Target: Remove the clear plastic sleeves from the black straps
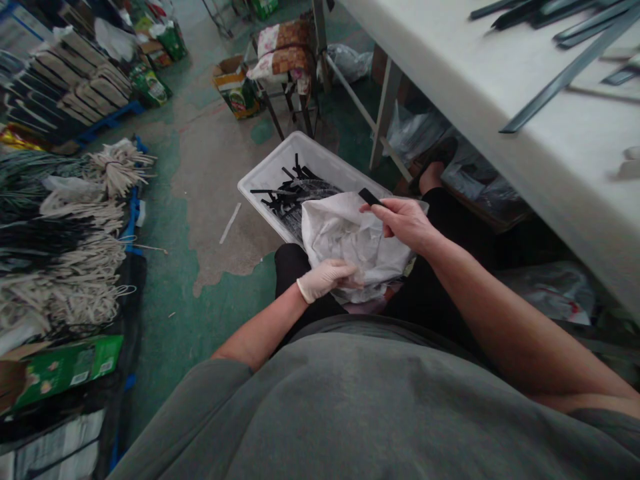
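My right hand [407,223], bare, pinches a short flat black strip [371,198] between thumb and fingers, above a white plastic bag [335,223] spread over my lap. My left hand [327,277] wears a pale thin glove. Its fingers are closed at the near side of the bag and appear to grip the plastic; their tips are partly hard to make out. Just beyond the bag stands a white plastic crate [265,170], with many dark strips [295,190] lying loosely in it. The bag overlaps the crate's near end.
A white table [450,67] at the right carries more dark strips [555,87]. A stool [285,53] with a cushion stands past the crate, beside a cardboard box [235,87]. Bundled cords [90,247] fill the left side. Another person's foot [433,177] shows under the table.
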{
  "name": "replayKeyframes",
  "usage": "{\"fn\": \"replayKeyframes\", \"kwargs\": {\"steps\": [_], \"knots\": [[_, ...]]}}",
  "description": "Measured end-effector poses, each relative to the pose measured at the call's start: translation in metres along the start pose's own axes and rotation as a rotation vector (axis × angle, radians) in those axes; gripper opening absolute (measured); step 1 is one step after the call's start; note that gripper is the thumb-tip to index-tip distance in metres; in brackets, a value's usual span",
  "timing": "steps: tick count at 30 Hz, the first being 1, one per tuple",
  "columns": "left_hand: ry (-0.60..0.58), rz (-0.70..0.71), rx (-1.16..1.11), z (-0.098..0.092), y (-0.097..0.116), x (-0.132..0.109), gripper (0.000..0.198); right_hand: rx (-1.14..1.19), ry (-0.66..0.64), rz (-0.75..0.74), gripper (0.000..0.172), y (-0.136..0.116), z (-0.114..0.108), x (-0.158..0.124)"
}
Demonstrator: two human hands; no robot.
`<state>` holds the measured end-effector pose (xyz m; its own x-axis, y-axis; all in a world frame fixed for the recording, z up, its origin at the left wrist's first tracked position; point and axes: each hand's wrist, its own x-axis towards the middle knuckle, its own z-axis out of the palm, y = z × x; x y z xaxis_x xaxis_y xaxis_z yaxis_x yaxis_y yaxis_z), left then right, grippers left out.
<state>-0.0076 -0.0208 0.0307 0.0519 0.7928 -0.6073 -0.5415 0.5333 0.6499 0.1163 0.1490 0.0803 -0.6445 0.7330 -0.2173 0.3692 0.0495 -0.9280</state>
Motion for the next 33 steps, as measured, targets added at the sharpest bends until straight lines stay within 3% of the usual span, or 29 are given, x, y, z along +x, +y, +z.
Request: {"fn": "replayKeyframes", "kwargs": {"steps": [3,6,8,9,12,16,19,24,33], "knots": [[0.372,0.293,-0.371,-0.062,0.055,-0.023,0.018,-0.047,0.053,0.028,0.042,0.011,-0.008,-0.004],[0.620,0.723,-0.665,-0.133,0.114,-0.073,0.028,-0.131,0.062,0.071,0.045,0.020,-0.016,-0.014],[0.713,0.910,-0.750,-0.160,0.133,-0.106,0.032,-0.207,0.002,0.106,0.046,0.022,-0.018,-0.022],[0.745,0.949,-0.779,-0.164,0.132,-0.116,0.034,-0.247,-0.045,0.117,0.046,0.021,-0.015,-0.026],[0.779,0.849,-0.837,-0.139,0.098,-0.112,0.036,-0.353,-0.213,0.117,0.046,0.015,0.002,-0.040],[0.709,0.463,-0.868,-0.069,0.022,-0.064,0.028,-0.480,-0.371,0.025,0.044,0.003,0.037,-0.061],[0.615,0.322,-0.888,-0.031,-0.013,-0.038,0.024,-0.582,-0.390,-0.084,0.044,-0.006,0.055,-0.072],[0.477,0.325,-0.795,-0.009,-0.025,-0.029,0.028,-0.654,-0.373,-0.095,0.043,-0.011,0.064,-0.074],[0.404,0.289,-0.755,0.003,-0.030,-0.027,0.034,-0.740,-0.445,-0.064,0.043,-0.004,0.079,-0.060]]}}
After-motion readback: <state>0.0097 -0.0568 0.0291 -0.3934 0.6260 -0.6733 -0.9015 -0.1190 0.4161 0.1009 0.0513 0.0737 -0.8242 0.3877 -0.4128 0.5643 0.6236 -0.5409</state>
